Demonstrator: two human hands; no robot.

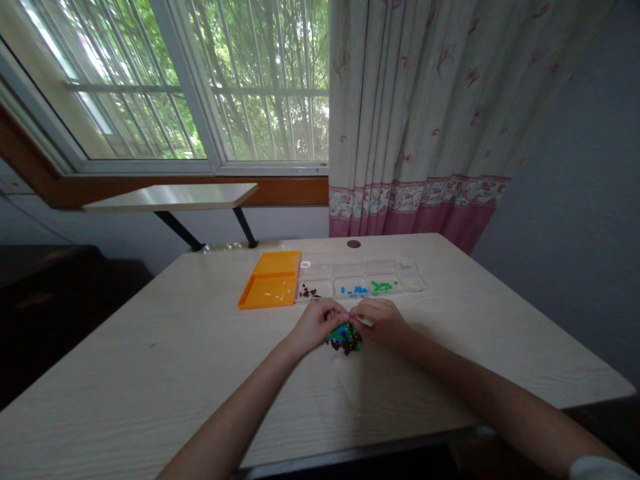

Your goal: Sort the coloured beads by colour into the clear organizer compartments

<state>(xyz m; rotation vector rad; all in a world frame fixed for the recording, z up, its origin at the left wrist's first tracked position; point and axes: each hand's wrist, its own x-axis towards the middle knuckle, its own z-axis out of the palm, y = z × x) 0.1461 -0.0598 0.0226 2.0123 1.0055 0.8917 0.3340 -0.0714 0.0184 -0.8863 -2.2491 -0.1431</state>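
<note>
**Your two hands met at the 12 o'clock side of a knobbly cluster of blue, green and dark brown pieces (345, 339)**

The cluster sat just above or on the pale wood-grain tabletop (200, 393), between you and the trays; you could not tell if it touched. Your left hand (317, 323) came in from 8 o'clock, thumb and fingers pinching its upper edge. Your right hand (383, 321), from 4 o'clock, was drawn closed on a small pale sliver (365, 321); whether those fingertips also pressed the cluster was hidden.

It was probably light, likely stiff plastic, with joints that could part under a twist. The best hold was probably on opposite sides of its thicker middle, since the brown bits at 6 o'clock jutted out and looked easy to knock off.

At 12 o'clock, just beyond your knuckles, ran the near rim of a clear plastic compartment tray (350, 268) holding loose coloured pieces; at 10 o'clock stood an open orange plastic box (274, 263). Lifting before reaching forward would have spared both. Your widest room lay along the tabletop towards 9 and 3 o'clock, while its near edge ran at 6 o'clock, below your wrists.
</note>
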